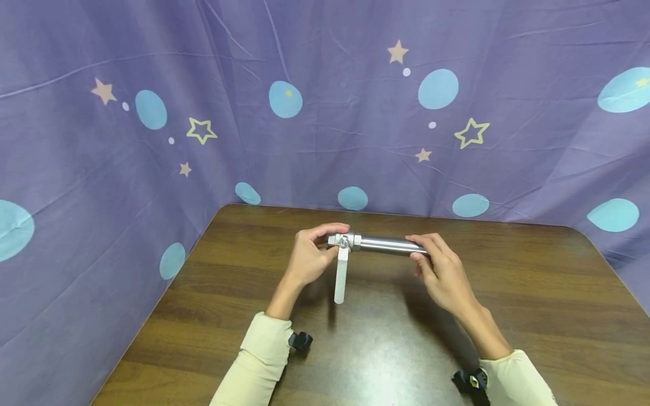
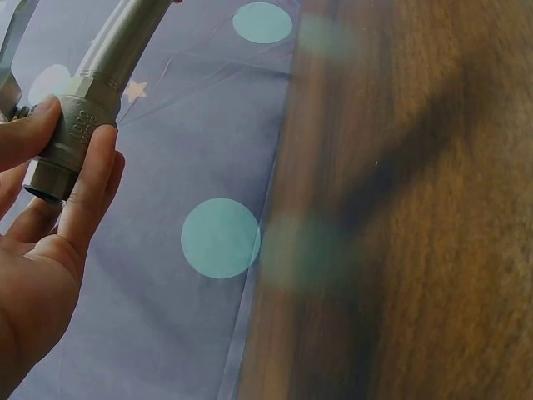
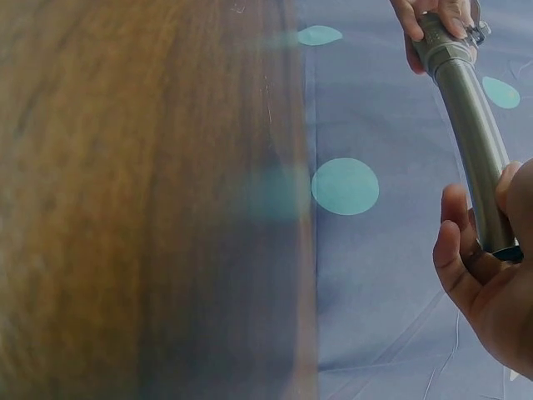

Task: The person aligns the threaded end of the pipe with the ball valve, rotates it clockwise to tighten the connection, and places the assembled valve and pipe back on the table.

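A metal ball valve point(image 1: 345, 241) with a flat white-grey lever handle point(image 1: 341, 282) is joined to a smooth steel pipe point(image 1: 388, 244). Both hands hold this assembly roughly level above the table. My left hand point(image 1: 311, 256) pinches the valve body between thumb and fingers, and the lever points toward me. In the left wrist view, raised lettering shows on the valve body point(image 2: 73, 133), whose open end faces down. Around the pipe's far right end curl the thumb and fingers of my right hand point(image 1: 447, 276). The right wrist view shows the pipe point(image 3: 475, 142) running from that hand to the valve.
A brown wood-grain table point(image 1: 213, 338) lies beneath, glossy and reflecting light near the front. Purple cloth point(image 1: 325, 129) with stars and blue spots hangs behind it and along the left. Black straps with small devices point(image 1: 301, 341) sit at both wrists.
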A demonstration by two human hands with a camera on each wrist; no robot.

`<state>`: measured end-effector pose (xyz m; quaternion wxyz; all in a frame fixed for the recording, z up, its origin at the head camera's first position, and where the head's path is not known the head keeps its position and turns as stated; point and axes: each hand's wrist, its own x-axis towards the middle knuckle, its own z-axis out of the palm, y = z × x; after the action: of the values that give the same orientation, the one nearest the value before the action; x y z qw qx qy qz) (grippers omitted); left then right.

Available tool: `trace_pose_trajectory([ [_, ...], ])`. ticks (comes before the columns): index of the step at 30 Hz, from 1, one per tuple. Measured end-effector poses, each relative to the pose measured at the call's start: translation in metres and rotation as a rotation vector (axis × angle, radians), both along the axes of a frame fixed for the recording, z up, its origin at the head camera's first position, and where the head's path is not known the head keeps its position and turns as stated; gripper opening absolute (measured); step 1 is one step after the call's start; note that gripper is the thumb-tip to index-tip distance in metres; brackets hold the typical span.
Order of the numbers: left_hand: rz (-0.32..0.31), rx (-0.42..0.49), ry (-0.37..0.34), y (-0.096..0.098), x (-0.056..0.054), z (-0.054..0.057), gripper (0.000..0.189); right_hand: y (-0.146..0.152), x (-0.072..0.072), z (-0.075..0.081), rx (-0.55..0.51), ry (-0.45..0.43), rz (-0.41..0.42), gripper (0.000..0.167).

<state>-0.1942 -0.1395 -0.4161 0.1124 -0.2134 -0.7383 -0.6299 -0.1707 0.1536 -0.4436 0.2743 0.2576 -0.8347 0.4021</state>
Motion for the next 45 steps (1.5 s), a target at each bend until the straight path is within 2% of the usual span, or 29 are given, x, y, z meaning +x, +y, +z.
trace_pose_trajectory([
  [3,-0.003,0.002,-0.003,-0.0002,0.0005,0.0002,0.044,-0.0008,-0.0002,0.0005,-0.012,0.023,0.007,0.037],
  [7,-0.002,-0.005,0.001,0.0,0.0009,0.0007,0.044,-0.0013,0.0003,0.0003,-0.028,0.008,0.018,0.039],
  [14,0.006,-0.008,0.007,0.0002,0.0008,0.0014,0.044,-0.0016,0.0024,-0.0001,0.004,-0.028,-0.018,0.054],
  [26,0.009,-0.006,0.004,0.001,0.0006,0.0019,0.044,-0.0023,-0.0004,-0.0018,-0.054,0.054,-0.015,0.045],
  [36,0.011,-0.007,-0.021,0.0002,0.0014,0.0025,0.044,-0.0025,0.0005,0.0009,-0.095,0.058,0.023,0.047],
  [45,0.004,0.002,-0.01,-0.0001,0.0011,0.003,0.043,-0.0031,0.0011,0.0017,-0.111,0.022,0.045,0.046],
])
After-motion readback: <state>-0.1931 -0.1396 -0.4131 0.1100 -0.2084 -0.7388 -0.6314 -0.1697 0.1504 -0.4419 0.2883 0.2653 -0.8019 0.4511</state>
